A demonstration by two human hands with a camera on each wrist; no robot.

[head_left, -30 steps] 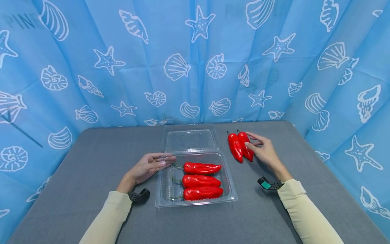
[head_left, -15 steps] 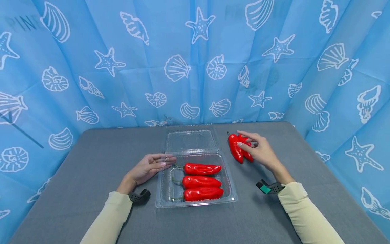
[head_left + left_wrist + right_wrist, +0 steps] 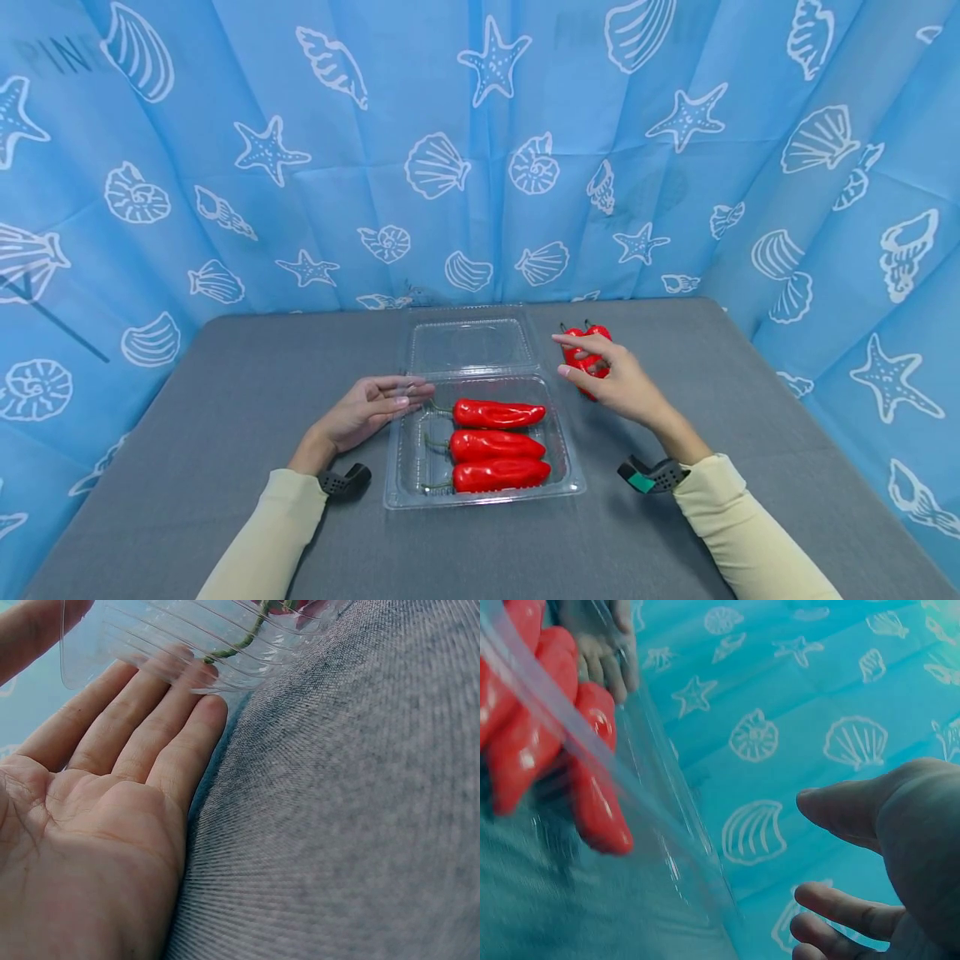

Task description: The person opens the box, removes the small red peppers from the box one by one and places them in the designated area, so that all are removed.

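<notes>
Peppers (image 3: 498,446) lie in a clear container (image 3: 480,501), left fingers (image 3: 152,741) straight at its edge, right fingers (image 3: 847,909) released.

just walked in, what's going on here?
A person's left hand is at the left edge of an open clear container, its lid laid back. Three red peppers lie side by side inside. The right hand is empty, thumb and fingers apart, partly hiding two loose peppers on the gray table.
</notes>
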